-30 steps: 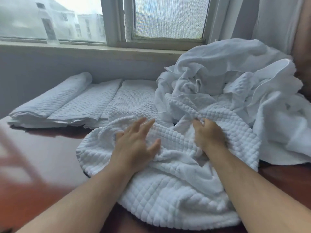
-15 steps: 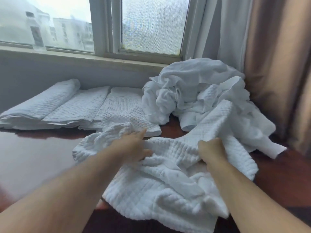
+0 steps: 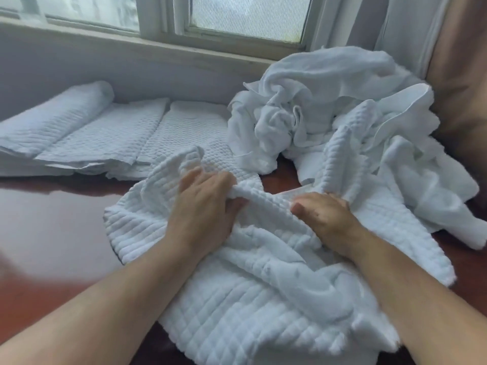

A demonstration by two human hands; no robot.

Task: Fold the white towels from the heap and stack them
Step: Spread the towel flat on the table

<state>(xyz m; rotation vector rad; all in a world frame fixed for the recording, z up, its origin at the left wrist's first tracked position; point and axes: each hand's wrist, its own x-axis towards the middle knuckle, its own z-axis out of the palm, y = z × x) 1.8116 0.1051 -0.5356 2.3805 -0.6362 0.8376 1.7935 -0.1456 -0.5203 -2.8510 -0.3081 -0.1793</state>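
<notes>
Both hands clutched one raised ridge of cloth: the left hand had its fingers curled over the fold and its thumb tucked beneath it, while the right hand bunched the same ridge just beside it, fingers buried in the fabric and thumb pointing toward the left. What they held was a white towel with a quilted, waffle-like weave. It lay rumpled across the near part of the table, its lower edge running toward the bottom of the view under both forearms, and one corner stood up in a loose peak just behind the left hand. Its far right side ran up against the heap, a tangled mound of unfolded white towels piled at the back right; where the held towel ended and the heap began could not be told. To the left of the heap, the folded towels lay side by side in a flat, overlapping row along the back of the dark, glossy reddish table, against a pale wall. Above the wall sat a window with a white frame, and a brownish curtain hung at the far right behind the heap.
</notes>
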